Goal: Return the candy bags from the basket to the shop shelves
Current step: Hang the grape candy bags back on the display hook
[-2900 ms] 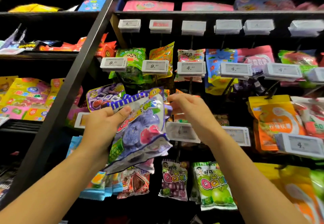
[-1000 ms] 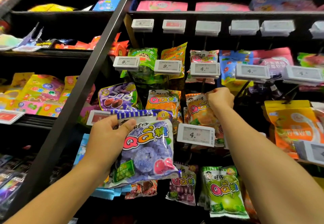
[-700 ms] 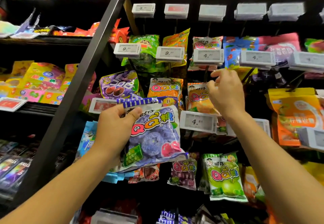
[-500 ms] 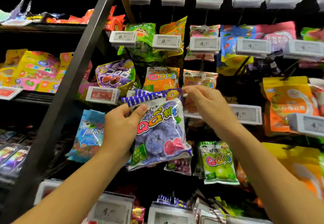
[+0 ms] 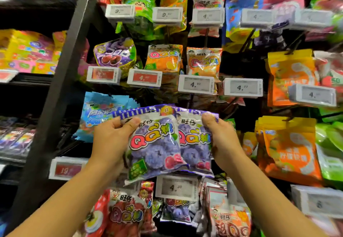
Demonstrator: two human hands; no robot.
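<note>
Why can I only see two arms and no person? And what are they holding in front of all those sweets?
The camera sits on the person's head and looks forward and down, so you see what they see: only their own arms. There is just this one view.

In front of them is a shop display full of candy bags, with white price tags clipped in front of the rows.

The left hand grips a purple blueberry candy bag by its top corner. The right hand grips a second purple bag just like it, tucked partly behind the first one. Both bags are held up in the air, not yet hung on the display.

Lower down hangs another purple bag that looks the same, so that may be where these belong.
</note>
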